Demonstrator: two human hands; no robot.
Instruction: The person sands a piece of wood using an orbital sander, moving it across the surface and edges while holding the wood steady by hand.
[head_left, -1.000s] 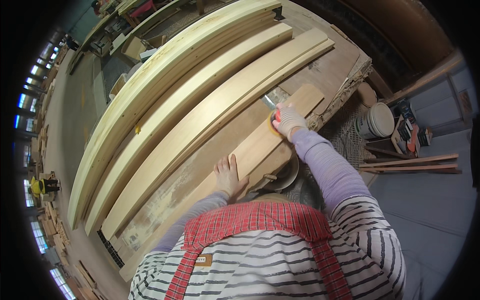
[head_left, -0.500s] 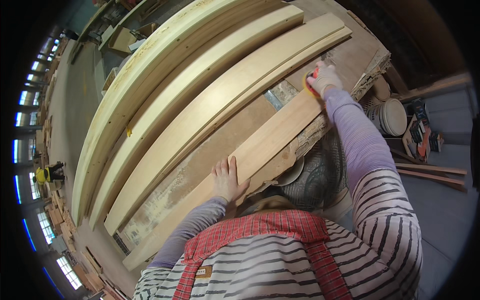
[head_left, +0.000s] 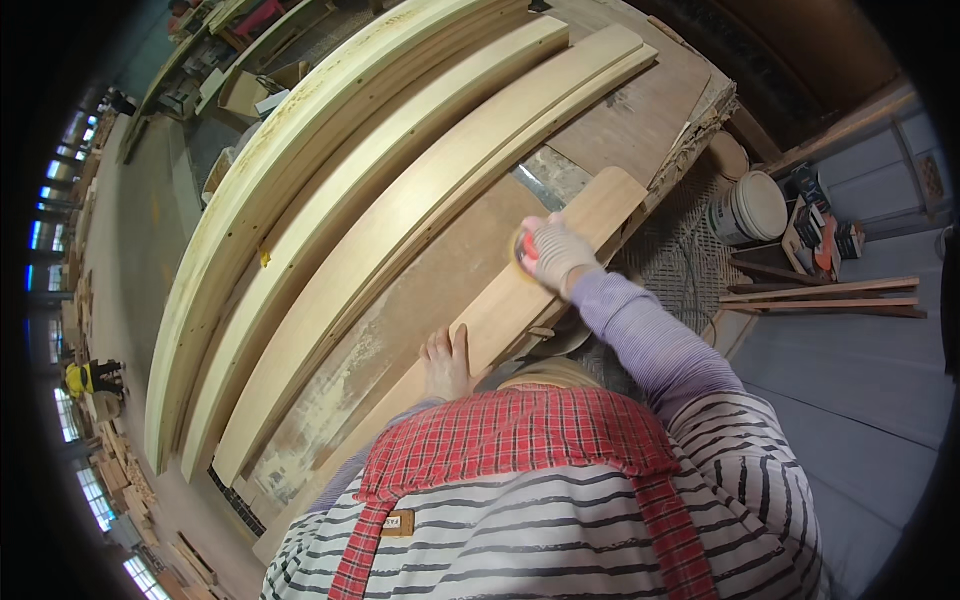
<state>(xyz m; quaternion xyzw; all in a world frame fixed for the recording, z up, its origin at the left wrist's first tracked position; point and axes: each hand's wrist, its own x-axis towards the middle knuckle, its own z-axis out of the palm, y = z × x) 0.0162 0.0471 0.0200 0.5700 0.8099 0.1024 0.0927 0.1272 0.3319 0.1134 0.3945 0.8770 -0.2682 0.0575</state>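
A long pale wooden board (head_left: 500, 313) with a rounded far end lies slantwise along the near side of the workbench. My left hand (head_left: 446, 364) lies flat on it, fingers stretched out. Farther along, my right hand (head_left: 562, 254), in a light glove, is closed around a round red sanding pad (head_left: 526, 250) with a yellow rim. The pad sits against the board's top face, near its far-side edge. Its underside is hidden, and the glove is slightly blurred.
Several curved wooden beams (head_left: 425, 190) lie side by side across the bench (head_left: 640, 120). A white bucket (head_left: 752, 206) and wood strips (head_left: 820, 290) are on the right. A person in yellow (head_left: 92, 378) is far off at the left.
My right hand has brought the pad from the board's far right end back leftward, closer to my left hand. The rounded board end is now uncovered. My left hand stays on the board.
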